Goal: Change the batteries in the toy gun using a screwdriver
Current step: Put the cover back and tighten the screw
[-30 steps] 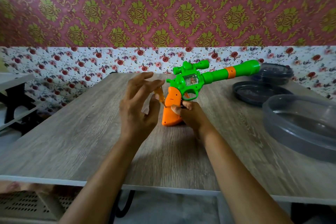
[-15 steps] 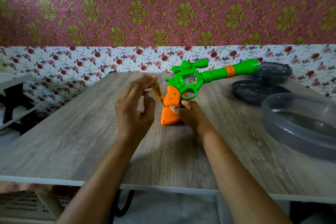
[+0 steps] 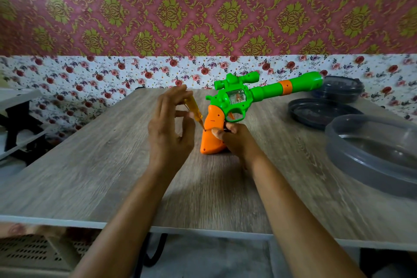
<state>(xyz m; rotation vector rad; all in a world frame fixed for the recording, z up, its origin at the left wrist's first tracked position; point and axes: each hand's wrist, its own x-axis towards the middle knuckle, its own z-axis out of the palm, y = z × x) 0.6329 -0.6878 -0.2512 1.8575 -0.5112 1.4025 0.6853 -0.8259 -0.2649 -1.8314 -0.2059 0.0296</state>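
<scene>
A green toy gun [image 3: 239, 99] with an orange grip and a scope stands on its grip on the wooden table [image 3: 94, 165], barrel pointing up to the right. My right hand [image 3: 234, 140] grips the orange handle from the right side and steadies it. My left hand [image 3: 169, 131] pinches a small yellow-handled screwdriver [image 3: 193, 109] between thumb and fingertips. The screwdriver slants down to the right, and its tip sits against a screw hole on the left face of the orange grip. No batteries are in sight.
Three dark round plastic lids or dishes lie at the right: a large one [image 3: 374, 153] near the right edge, a flat one [image 3: 320, 113] behind it, and a smaller one [image 3: 340, 89] by the wall. A white shelf [image 3: 15, 119] stands left of the table.
My left hand went from spread fingers to pinching the screwdriver, and the tool now shows more fully, angled onto the grip. The gun and my right hand stayed put.
</scene>
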